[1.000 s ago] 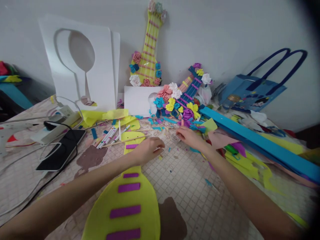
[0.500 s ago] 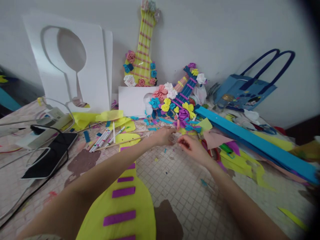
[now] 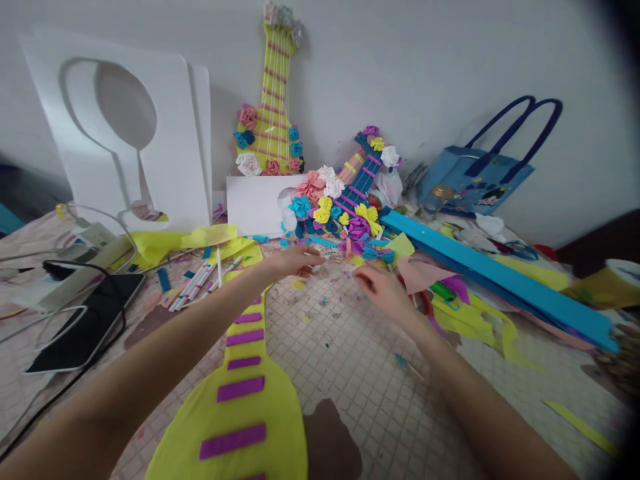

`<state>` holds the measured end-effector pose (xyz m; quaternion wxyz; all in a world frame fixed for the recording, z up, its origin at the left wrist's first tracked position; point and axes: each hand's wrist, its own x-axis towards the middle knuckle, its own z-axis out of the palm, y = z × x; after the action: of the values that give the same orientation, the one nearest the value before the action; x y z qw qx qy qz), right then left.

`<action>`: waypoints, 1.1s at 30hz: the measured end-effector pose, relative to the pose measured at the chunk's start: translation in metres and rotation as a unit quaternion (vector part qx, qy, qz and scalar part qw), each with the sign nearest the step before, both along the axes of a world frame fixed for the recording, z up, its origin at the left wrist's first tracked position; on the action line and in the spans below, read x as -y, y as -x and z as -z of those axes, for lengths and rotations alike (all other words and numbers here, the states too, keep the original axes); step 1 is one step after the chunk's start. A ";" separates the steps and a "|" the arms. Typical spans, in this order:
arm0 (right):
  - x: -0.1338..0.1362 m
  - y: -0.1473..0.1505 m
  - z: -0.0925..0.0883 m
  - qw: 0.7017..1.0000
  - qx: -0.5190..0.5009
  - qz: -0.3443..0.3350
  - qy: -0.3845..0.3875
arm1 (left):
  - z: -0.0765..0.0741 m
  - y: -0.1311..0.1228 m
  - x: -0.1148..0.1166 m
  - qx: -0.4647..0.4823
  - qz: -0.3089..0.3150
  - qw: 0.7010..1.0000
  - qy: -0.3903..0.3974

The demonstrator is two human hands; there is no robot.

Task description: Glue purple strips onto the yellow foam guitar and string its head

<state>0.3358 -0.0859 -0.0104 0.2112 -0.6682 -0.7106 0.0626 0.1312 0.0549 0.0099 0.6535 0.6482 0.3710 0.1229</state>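
Note:
My left hand (image 3: 295, 260) reaches over the tiled table top (image 3: 360, 360), fingers pressed together and pointing right at small foam scraps; what they pinch is too small to name. My right hand (image 3: 377, 290) sits just right of it, a little apart, fingers curled and blurred. Both are close to a pile of foam flowers (image 3: 330, 207) on a blue foam guitar (image 3: 363, 177). Under my left forearm lies a flat yellow-green guitar shape with purple strips (image 3: 240, 407).
A decorated yellow guitar (image 3: 273, 100) and a white board with a guitar-shaped cut-out (image 3: 165, 153) lean on the wall. A long blue foam strip (image 3: 490, 273) and a blue bag (image 3: 480, 180) lie right. Left are pens (image 3: 195, 283), a dark tablet (image 3: 80, 320) and cables.
My left hand moved forward from the yellow-green shape to the scraps, met my right hand, then drew slightly left. The view has shifted to the right.

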 end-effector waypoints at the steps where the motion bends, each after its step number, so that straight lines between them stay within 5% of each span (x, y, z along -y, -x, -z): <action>1: 0.004 -0.014 -0.002 0.999 0.014 0.040 -0.001 | 0.000 0.002 -0.001 -0.003 -0.011 1.000 -0.003; 5: 0.029 -0.055 0.002 0.988 0.053 0.146 0.017 | 0.003 0.004 -0.007 0.002 -0.015 1.000 -0.017; 9: 0.040 -0.073 0.015 0.978 -0.013 0.204 0.052 | 0.001 -0.002 -0.007 0.002 0.002 0.999 -0.039; 15: 0.040 -0.106 0.009 0.963 -0.179 0.189 0.075 | -0.010 -0.014 0.003 -0.026 0.035 0.994 -0.105; 20: 0.053 -0.132 -0.005 0.918 -0.339 0.203 0.021 | 0.001 -0.034 0.000 -0.056 0.081 0.980 -0.172; 23: 0.057 -0.131 -0.008 0.908 -0.366 0.206 0.003 | 0.011 -0.052 0.001 -0.072 0.137 0.946 -0.283; 27: 0.055 -0.120 -0.007 0.911 -0.359 0.203 0.007 | 0.020 -0.071 0.008 -0.080 0.221 0.860 -0.454; 30: 0.052 -0.113 -0.001 0.940 -0.288 0.182 -0.001 | 0.025 -0.078 0.008 -0.102 0.228 0.810 -0.531; 33: 0.050 -0.112 0.006 0.965 -0.195 0.175 -0.020 | 0.029 -0.079 0.007 -0.111 0.199 0.801 -0.554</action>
<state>0.4479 -0.1361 -0.0164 0.3665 -0.7528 -0.5286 0.1394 0.2102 0.0478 -0.0193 0.1480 0.9684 0.1731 0.1020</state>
